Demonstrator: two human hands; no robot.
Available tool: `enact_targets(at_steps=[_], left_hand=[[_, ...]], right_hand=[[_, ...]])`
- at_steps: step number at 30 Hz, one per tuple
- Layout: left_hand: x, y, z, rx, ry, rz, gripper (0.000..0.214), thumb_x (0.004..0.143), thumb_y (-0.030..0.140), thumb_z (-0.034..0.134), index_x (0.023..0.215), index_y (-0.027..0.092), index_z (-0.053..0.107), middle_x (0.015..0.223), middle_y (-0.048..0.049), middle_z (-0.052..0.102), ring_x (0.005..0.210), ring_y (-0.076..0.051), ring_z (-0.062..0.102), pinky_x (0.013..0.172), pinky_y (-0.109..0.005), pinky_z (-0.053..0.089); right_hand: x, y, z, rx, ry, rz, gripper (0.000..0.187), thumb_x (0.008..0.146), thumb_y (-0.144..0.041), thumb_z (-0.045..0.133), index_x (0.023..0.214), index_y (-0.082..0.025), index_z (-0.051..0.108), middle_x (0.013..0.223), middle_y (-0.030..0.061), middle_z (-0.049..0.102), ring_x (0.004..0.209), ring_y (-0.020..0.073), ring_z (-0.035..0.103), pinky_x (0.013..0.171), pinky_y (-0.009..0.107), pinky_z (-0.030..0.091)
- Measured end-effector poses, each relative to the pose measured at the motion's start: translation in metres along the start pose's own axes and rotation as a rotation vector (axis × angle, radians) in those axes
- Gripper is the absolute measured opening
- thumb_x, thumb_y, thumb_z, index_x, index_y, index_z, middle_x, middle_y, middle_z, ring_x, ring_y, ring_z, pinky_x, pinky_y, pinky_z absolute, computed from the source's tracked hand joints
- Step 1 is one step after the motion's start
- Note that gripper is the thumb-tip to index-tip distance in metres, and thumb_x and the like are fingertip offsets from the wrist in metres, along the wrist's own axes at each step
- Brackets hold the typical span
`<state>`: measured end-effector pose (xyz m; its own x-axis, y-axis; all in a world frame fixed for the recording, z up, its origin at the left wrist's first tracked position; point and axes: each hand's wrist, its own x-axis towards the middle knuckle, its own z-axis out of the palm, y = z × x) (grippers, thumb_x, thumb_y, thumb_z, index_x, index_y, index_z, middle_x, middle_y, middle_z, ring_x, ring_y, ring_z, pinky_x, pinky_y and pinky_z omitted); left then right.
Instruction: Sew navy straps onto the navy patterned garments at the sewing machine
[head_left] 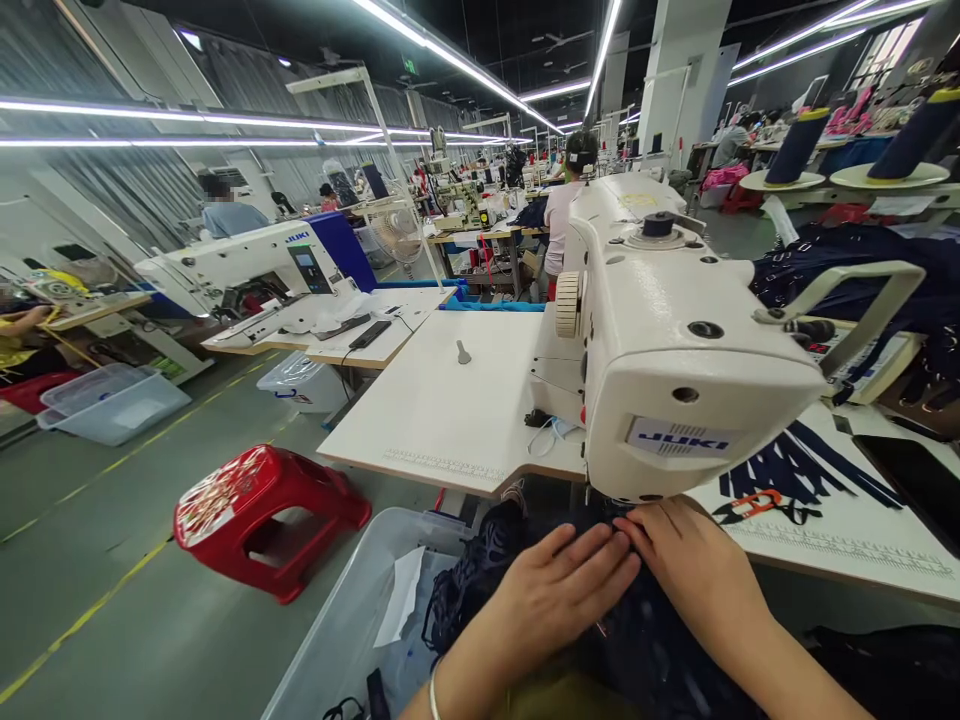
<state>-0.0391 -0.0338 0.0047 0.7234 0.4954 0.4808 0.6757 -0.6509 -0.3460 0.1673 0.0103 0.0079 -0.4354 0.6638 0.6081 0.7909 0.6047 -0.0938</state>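
My left hand (562,585) lies with its fingers stretched out over dark navy fabric (637,640), just below the head of the white sewing machine (697,380). Beside it, my right hand (686,565) has its fingertips closed on the edge of the same fabric, with its knuckles close under the machine head. The needle and presser foot are hidden behind the head and my hands. A bundle of dark navy straps (457,590) hangs at the left over a clear plastic bin (330,625).
Orange-handled thread snips (750,506) and cut navy strips (802,465) lie on the table to the right, near a dark phone (911,480). A red stool (262,520) stands left. A small metal piece (463,352) rests on the white tabletop (450,410). Other people sit farther back.
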Motion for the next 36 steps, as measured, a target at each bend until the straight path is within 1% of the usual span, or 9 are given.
enact_targets(at_steps=[2,4,7,10,13,19,27,32,36], left_hand=[[0.009,0.009,0.000,-0.026,-0.053,0.004,0.040,0.100,0.017,0.039,0.138,0.022,0.051,0.153,0.0007,0.036,0.137,-0.017,0.036,0.112,-0.032,0.029],[0.014,0.013,-0.002,-0.053,-0.077,-0.038,0.039,0.101,0.018,0.036,0.137,0.018,0.052,0.152,-0.0030,0.038,0.136,-0.018,0.038,0.107,-0.032,0.034],[0.016,0.014,-0.004,-0.080,-0.082,-0.081,0.039,0.100,0.017,0.035,0.135,0.015,0.053,0.147,-0.0072,0.045,0.134,-0.019,0.040,0.100,-0.032,0.037],[0.014,0.013,-0.004,-0.115,-0.089,-0.122,0.040,0.100,0.017,0.035,0.136,0.015,0.051,0.144,-0.0083,0.048,0.135,-0.020,0.040,0.100,-0.033,0.035],[0.012,0.011,-0.003,-0.124,-0.095,-0.161,0.041,0.100,0.015,0.033,0.137,0.015,0.051,0.143,-0.0080,0.049,0.136,-0.019,0.038,0.101,-0.033,0.032],[0.012,0.009,-0.003,-0.118,-0.101,-0.182,0.041,0.100,0.014,0.032,0.136,0.015,0.051,0.142,-0.0077,0.050,0.136,-0.019,0.037,0.100,-0.032,0.031],[0.013,0.008,-0.005,-0.126,-0.086,-0.174,0.042,0.099,0.012,0.031,0.135,0.014,0.053,0.142,-0.0087,0.050,0.136,-0.019,0.038,0.100,-0.032,0.030],[0.013,0.008,-0.007,-0.125,-0.104,-0.176,0.043,0.100,0.013,0.029,0.136,0.014,0.052,0.143,-0.0057,0.050,0.136,-0.019,0.037,0.101,-0.033,0.029],[0.012,0.009,-0.004,-0.119,-0.096,-0.191,0.042,0.101,0.017,0.030,0.136,0.014,0.053,0.143,-0.0058,0.050,0.136,-0.020,0.036,0.101,-0.033,0.029]], right_hand=[[-0.005,0.005,-0.001,0.200,-0.082,0.160,0.024,0.101,-0.037,0.040,0.089,-0.021,0.054,0.081,0.0061,0.067,0.072,0.0243,0.066,0.062,0.035,0.048],[-0.009,0.012,0.001,0.479,-0.176,0.351,0.021,0.100,-0.041,0.040,0.098,-0.023,0.051,0.090,0.0054,0.068,0.082,0.0228,0.067,0.067,0.032,0.050],[-0.011,0.022,0.007,0.770,-0.244,0.522,0.023,0.098,-0.046,0.041,0.096,-0.024,0.048,0.086,0.0025,0.064,0.087,0.0203,0.065,0.075,0.029,0.051],[-0.009,0.028,0.012,0.725,-0.244,0.583,0.027,0.095,-0.050,0.041,0.089,-0.024,0.047,0.075,0.0005,0.058,0.074,0.0202,0.061,0.068,0.031,0.049],[-0.003,0.028,0.012,0.599,-0.274,0.639,0.029,0.089,-0.052,0.040,0.086,-0.024,0.047,0.074,0.0027,0.060,0.069,0.0231,0.061,0.062,0.034,0.046],[0.006,0.025,0.012,0.417,-0.282,0.617,0.026,0.082,-0.050,0.038,0.072,-0.027,0.045,0.061,0.0026,0.055,0.056,0.0239,0.055,0.055,0.035,0.040],[0.001,0.029,0.016,0.417,-0.269,0.586,0.026,0.086,-0.049,0.038,0.076,-0.026,0.047,0.063,0.0039,0.059,0.058,0.0244,0.057,0.053,0.033,0.041],[-0.004,0.030,0.017,0.422,-0.281,0.569,0.032,0.088,-0.053,0.038,0.071,-0.027,0.045,0.053,0.0006,0.051,0.049,0.0227,0.052,0.049,0.032,0.038],[-0.004,0.032,0.021,0.437,-0.234,0.538,0.033,0.088,-0.053,0.040,0.071,-0.026,0.049,0.061,0.0056,0.059,0.053,0.0244,0.055,0.052,0.035,0.041]])
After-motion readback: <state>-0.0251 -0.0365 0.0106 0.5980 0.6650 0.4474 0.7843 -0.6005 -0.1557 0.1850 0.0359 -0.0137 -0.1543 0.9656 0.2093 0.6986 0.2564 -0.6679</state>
